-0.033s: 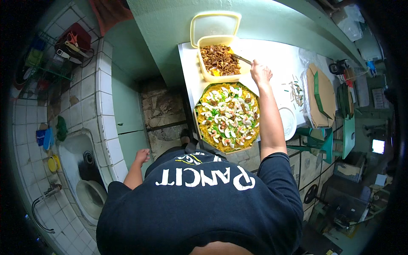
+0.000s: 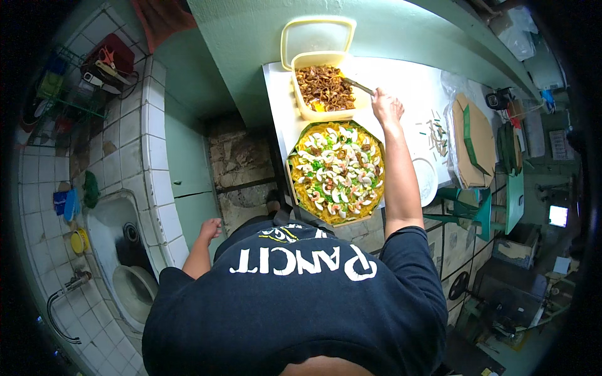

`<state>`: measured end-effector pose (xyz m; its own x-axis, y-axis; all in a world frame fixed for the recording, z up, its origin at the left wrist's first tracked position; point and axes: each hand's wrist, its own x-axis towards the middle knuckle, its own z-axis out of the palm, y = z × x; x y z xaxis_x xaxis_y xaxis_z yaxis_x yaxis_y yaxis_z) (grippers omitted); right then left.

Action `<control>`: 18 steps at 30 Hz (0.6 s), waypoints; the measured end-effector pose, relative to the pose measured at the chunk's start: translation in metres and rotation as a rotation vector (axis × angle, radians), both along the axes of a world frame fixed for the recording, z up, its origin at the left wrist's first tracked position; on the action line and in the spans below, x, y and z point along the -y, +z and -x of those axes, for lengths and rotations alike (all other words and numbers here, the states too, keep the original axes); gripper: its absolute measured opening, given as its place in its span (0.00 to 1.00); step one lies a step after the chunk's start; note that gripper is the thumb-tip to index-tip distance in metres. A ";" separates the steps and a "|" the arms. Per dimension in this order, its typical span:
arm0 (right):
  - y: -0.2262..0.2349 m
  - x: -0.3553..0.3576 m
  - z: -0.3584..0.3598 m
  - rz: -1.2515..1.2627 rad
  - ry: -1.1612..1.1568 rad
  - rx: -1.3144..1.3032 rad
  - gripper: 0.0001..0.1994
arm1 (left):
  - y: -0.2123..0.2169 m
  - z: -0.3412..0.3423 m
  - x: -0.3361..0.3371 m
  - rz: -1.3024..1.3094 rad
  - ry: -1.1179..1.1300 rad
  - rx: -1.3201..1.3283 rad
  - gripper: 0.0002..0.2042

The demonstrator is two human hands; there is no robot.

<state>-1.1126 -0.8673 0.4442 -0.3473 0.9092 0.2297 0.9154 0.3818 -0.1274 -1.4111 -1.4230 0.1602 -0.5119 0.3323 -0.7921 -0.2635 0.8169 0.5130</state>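
My right hand (image 2: pixel 388 108) is closed round the handle of a slim metal utensil (image 2: pixel 359 86). Its far end goes into dark brown fried strips (image 2: pixel 323 86), so I cannot tell its kind. The strips lie in a pale yellow plastic container (image 2: pixel 326 116) at the back of the table. Just nearer stands an octagonal tray (image 2: pixel 290 182) of yellow noodles (image 2: pixel 303 188), topped with sliced egg, chopped greens and a few brown bits. My right forearm passes along the tray's right side. Well to the left, by my waist, my left hand (image 2: pixel 212 228) is curled shut, away from the food.
The container's lid (image 2: pixel 318 34) leans open against the wall. A round white lid or plate (image 2: pixel 424 182), scattered small sticks (image 2: pixel 437 138) and cardboard octagons (image 2: pixel 475 141) are on the white table (image 2: pixel 404 75). Left is a tiled counter with a sink (image 2: pixel 113 216); right, a green stool (image 2: pixel 464 210).
My right hand and the utensil's handle have shifted very slightly to the right. My left hand stays where it was.
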 end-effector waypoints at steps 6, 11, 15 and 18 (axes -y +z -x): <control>0.029 0.041 -0.055 -0.034 0.006 -0.274 0.17 | -0.005 0.008 -0.021 -0.023 -0.048 -0.006 0.14; 0.014 0.117 -0.161 0.080 0.041 -0.463 0.14 | -0.013 0.005 -0.029 -0.023 -0.070 0.032 0.13; -0.025 0.191 -0.220 0.130 -0.069 -0.594 0.13 | -0.014 0.000 -0.033 -0.008 -0.121 0.017 0.12; -0.047 0.226 -0.234 0.215 -0.194 -0.547 0.13 | -0.010 -0.004 -0.041 -0.018 -0.158 0.017 0.12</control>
